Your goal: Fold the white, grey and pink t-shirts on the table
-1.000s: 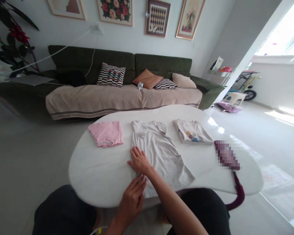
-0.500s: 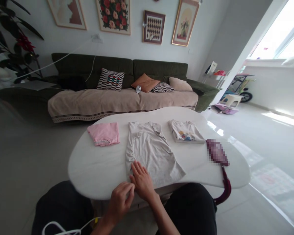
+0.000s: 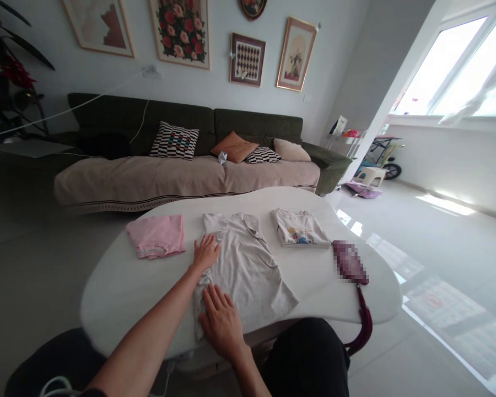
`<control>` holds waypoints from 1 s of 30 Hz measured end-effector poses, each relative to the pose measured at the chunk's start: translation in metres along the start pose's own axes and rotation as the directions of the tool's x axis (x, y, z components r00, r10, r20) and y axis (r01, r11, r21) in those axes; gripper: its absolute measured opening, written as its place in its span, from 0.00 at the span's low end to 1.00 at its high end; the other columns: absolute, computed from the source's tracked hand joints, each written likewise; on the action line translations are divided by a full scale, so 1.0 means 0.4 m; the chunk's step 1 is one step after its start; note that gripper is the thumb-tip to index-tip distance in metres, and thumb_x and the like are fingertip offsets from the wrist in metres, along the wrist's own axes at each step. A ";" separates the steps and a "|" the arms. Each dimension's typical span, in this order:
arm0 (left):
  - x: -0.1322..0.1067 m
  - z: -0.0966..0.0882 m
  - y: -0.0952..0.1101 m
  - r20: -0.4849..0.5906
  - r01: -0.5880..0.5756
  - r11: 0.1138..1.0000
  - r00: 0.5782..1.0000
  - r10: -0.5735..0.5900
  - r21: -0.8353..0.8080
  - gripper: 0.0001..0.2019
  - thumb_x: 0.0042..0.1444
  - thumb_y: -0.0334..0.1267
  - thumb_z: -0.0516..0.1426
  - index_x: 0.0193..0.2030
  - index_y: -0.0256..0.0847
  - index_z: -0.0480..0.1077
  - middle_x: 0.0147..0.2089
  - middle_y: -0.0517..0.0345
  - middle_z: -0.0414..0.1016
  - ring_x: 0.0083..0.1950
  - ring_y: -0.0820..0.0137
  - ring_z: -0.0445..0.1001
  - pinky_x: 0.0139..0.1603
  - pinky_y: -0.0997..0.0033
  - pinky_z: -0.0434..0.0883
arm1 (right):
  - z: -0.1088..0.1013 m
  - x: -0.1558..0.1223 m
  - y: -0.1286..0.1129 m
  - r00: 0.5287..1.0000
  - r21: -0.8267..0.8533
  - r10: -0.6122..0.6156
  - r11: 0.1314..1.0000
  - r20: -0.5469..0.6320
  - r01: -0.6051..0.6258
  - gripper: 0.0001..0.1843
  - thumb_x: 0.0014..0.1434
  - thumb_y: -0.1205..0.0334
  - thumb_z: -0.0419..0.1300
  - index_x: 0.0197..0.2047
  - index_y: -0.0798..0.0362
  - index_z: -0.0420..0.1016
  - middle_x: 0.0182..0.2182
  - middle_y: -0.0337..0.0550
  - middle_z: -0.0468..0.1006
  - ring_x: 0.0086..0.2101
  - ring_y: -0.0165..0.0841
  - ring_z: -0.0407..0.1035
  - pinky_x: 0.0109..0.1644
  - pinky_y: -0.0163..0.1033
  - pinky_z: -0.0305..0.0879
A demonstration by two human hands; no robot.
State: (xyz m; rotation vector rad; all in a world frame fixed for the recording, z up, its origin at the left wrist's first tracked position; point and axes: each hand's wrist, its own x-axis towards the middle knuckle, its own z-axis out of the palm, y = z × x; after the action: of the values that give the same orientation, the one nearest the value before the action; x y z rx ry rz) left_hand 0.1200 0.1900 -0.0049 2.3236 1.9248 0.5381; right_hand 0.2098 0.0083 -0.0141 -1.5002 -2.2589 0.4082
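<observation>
A light grey shirt (image 3: 252, 275) lies spread on the white table in front of me, with wrinkles along its left side. My left hand (image 3: 206, 252) rests flat on the shirt's upper left edge, fingers stretched out. Nearer to me, my right hand (image 3: 222, 320) lies on the lower left part of the shirt, its fingers also extended. Neither hand grips anything. To the left sits a folded pink garment (image 3: 159, 236). On the right is a folded white shirt (image 3: 301, 227) with a printed picture and lettering.
The white table (image 3: 124, 298) has a rounded edge close to my knees. A blurred purple item (image 3: 350, 262) with a dark red strap (image 3: 364, 320) hangs at its right side. Behind stands a green sofa (image 3: 256, 129) with cushions and a beige cover (image 3: 149, 179).
My left hand has moved from beside the right hand, fingers curled, forward onto the shirt's upper left edge and opened out. My right hand stays on the lower left part. The view has shifted slightly.
</observation>
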 end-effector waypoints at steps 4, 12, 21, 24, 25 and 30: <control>0.007 0.036 -0.044 0.069 -0.060 0.998 0.996 0.060 0.002 0.21 0.60 0.41 0.42 0.60 0.44 0.55 0.63 0.55 0.56 0.63 0.62 0.51 0.60 0.46 0.49 | -0.002 0.000 0.004 1.000 0.057 -0.003 0.998 0.005 0.003 0.31 0.58 0.57 0.49 0.63 0.51 0.47 0.62 0.43 0.46 0.61 0.37 0.41 0.61 0.48 0.46; -0.001 0.057 -0.073 0.068 -0.110 0.994 0.992 0.109 0.023 0.23 0.61 0.44 0.39 0.63 0.50 0.47 0.66 0.59 0.48 0.65 0.63 0.47 0.60 0.45 0.46 | -0.018 0.003 0.003 0.997 0.195 0.031 0.980 0.064 -0.043 0.31 0.56 0.60 0.51 0.63 0.48 0.49 0.63 0.42 0.45 0.61 0.37 0.39 0.62 0.49 0.41; -0.003 0.046 -0.068 0.044 -0.084 0.995 0.995 0.086 -0.046 0.23 0.60 0.42 0.42 0.62 0.50 0.50 0.65 0.59 0.50 0.65 0.64 0.47 0.61 0.51 0.48 | -0.157 0.086 0.124 0.997 0.574 0.073 0.815 0.030 -0.077 0.19 0.57 0.56 0.51 0.52 0.47 0.66 0.51 0.43 0.69 0.49 0.35 0.64 0.50 0.42 0.62; -0.005 0.039 -0.066 0.056 -0.069 0.995 0.996 0.073 -0.069 0.23 0.60 0.41 0.42 0.62 0.50 0.51 0.65 0.59 0.50 0.65 0.65 0.47 0.61 0.51 0.48 | -0.218 0.175 0.251 0.968 0.382 0.195 0.916 -0.158 -0.122 0.19 0.55 0.56 0.53 0.50 0.51 0.67 0.47 0.45 0.71 0.48 0.36 0.64 0.51 0.45 0.61; -0.005 0.038 -0.066 0.061 -0.066 0.995 0.996 0.071 -0.075 0.22 0.60 0.41 0.42 0.62 0.50 0.51 0.65 0.60 0.51 0.65 0.65 0.47 0.61 0.51 0.48 | -0.232 0.206 0.293 0.941 0.297 0.246 0.939 -0.232 -0.172 0.21 0.54 0.57 0.54 0.50 0.54 0.66 0.48 0.48 0.71 0.49 0.37 0.64 0.53 0.45 0.59; -0.004 0.042 -0.071 0.046 -0.075 0.993 0.996 0.080 -0.094 0.22 0.60 0.42 0.42 0.61 0.51 0.52 0.65 0.60 0.51 0.65 0.64 0.47 0.61 0.50 0.48 | -0.238 0.329 0.432 0.852 0.081 0.390 0.919 -0.349 -0.387 0.32 0.49 0.58 0.58 0.56 0.59 0.57 0.52 0.57 0.64 0.53 0.41 0.59 0.53 0.44 0.57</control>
State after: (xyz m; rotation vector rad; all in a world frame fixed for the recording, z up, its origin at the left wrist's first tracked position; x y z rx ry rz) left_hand 0.0986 0.1971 -0.0290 2.3389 1.7552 0.5575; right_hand 0.3490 0.1980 0.0135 -1.8610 -1.6691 0.2261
